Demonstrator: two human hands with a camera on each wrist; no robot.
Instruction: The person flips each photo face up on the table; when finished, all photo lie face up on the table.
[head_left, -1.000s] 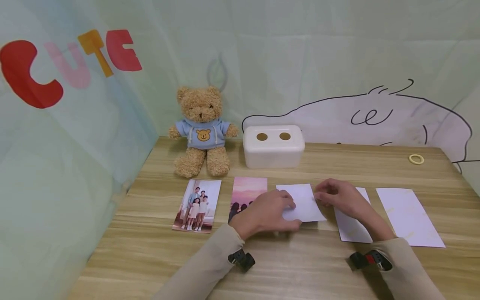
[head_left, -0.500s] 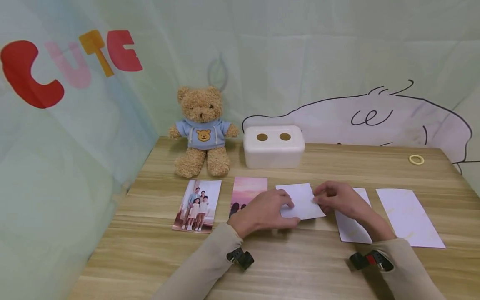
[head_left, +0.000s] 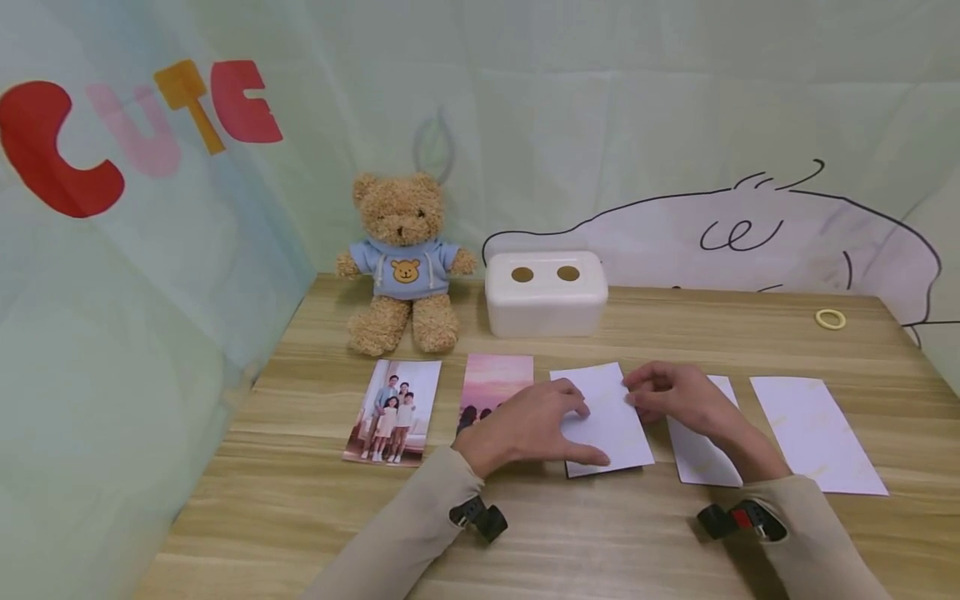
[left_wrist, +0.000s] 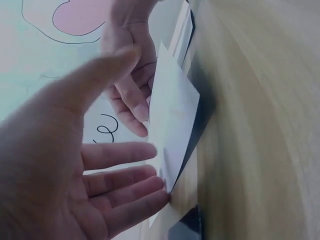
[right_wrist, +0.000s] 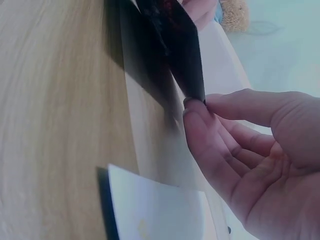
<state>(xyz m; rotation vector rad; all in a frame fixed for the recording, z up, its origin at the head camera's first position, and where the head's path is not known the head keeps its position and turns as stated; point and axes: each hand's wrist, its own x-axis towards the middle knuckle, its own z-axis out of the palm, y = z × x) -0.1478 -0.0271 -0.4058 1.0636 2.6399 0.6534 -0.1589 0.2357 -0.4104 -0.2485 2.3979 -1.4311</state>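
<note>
A white-backed card (head_left: 611,421) lies between the hands, tilted off the wood in the left wrist view. My right hand (head_left: 686,400) pinches its right edge between thumb and fingers; the right wrist view shows the card's dark underside (right_wrist: 182,47) at those fingertips. At the card's left side is my left hand (head_left: 525,425), its fingers extended. In the left wrist view its fingertips touch the card (left_wrist: 175,110), while the thumb stands apart. Left of it lies a pink sunset photo (head_left: 498,375), partly covered by my left hand.
A family photo (head_left: 393,412) lies at the left. Two white cards (head_left: 701,450) (head_left: 817,433) lie at the right, one partly behind my right wrist. Along the back are a teddy bear (head_left: 405,258), a white box with two holes (head_left: 547,304) and a yellow ring (head_left: 830,319).
The middle card's near edge has come down toward me, so more of its white face shows, with a dark strip under that edge. Both hands have barely moved.
</note>
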